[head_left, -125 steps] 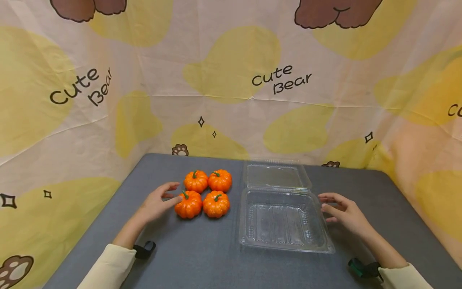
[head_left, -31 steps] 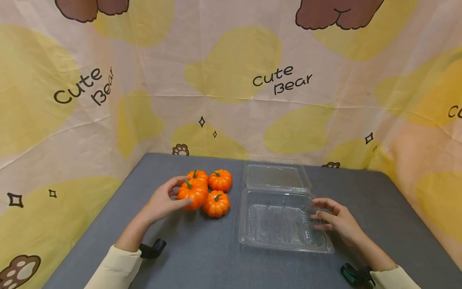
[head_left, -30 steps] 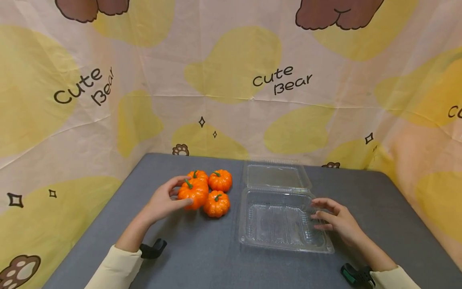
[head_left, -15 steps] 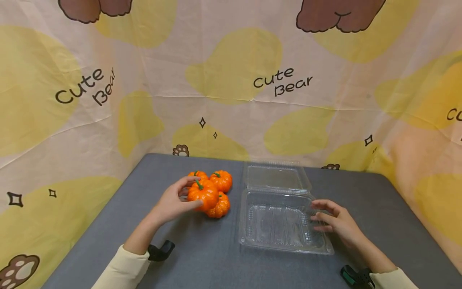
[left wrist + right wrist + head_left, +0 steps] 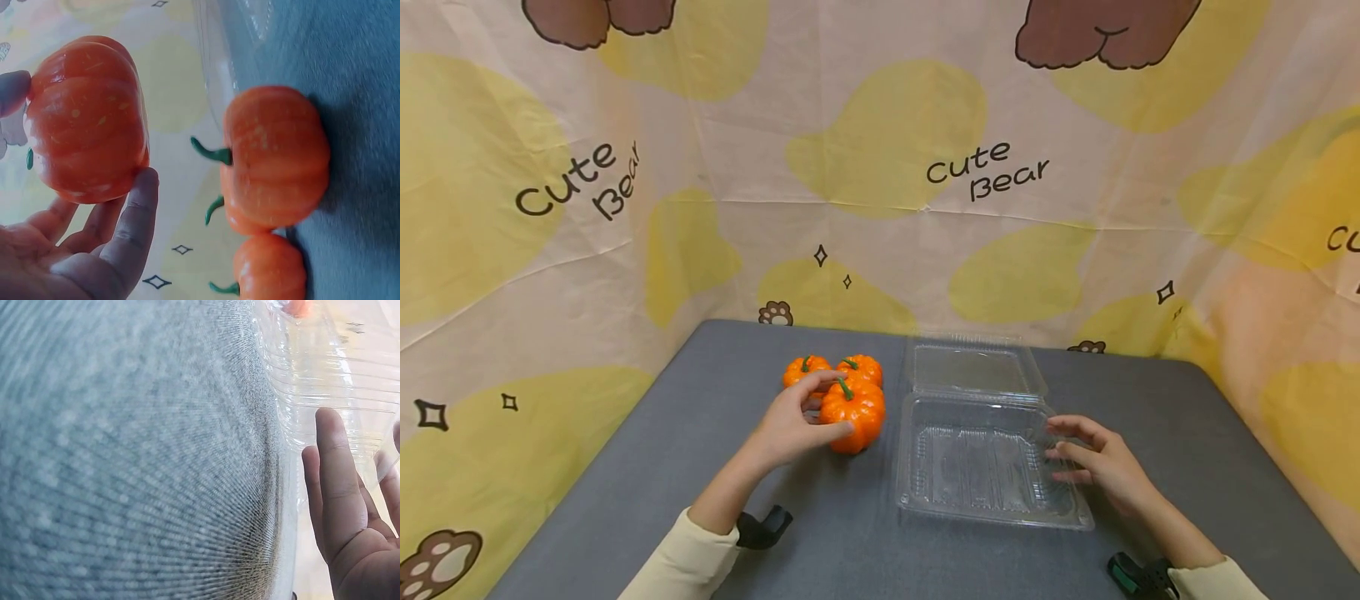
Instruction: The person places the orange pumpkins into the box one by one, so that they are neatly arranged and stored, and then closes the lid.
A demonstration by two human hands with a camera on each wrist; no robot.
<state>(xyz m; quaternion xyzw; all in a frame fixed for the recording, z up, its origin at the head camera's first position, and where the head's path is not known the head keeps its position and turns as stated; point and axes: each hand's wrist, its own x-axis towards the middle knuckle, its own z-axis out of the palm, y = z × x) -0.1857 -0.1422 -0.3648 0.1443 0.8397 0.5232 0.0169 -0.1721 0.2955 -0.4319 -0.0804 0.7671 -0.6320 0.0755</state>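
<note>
My left hand (image 5: pixel 793 425) grips a small orange pumpkin (image 5: pixel 853 412) with a green stem, fingers and thumb around its sides. In the left wrist view this pumpkin (image 5: pixel 87 119) is raised off the table. It covers most of another pumpkin in the head view; that near pumpkin (image 5: pixel 278 156) shows in the left wrist view, standing on the table. Two more pumpkins, a left one (image 5: pixel 801 368) and a right one (image 5: pixel 867 367), stand behind. My right hand (image 5: pixel 1101 458), fingers fairly straight, is at the right side of a clear plastic clamshell box (image 5: pixel 992 517).
The box's lid (image 5: pixel 973 367) lies folded back behind its base. Grey cloth covers the table (image 5: pixel 842 533). A printed fabric backdrop (image 5: pixel 880 167) rises right behind the table and along its left and right sides.
My left hand has grasped the front-left pumpkin, lifted it and carried it rightward in front of the others. Earlier my right hand shifted slightly left to the box's side; lately it keeps still.
</note>
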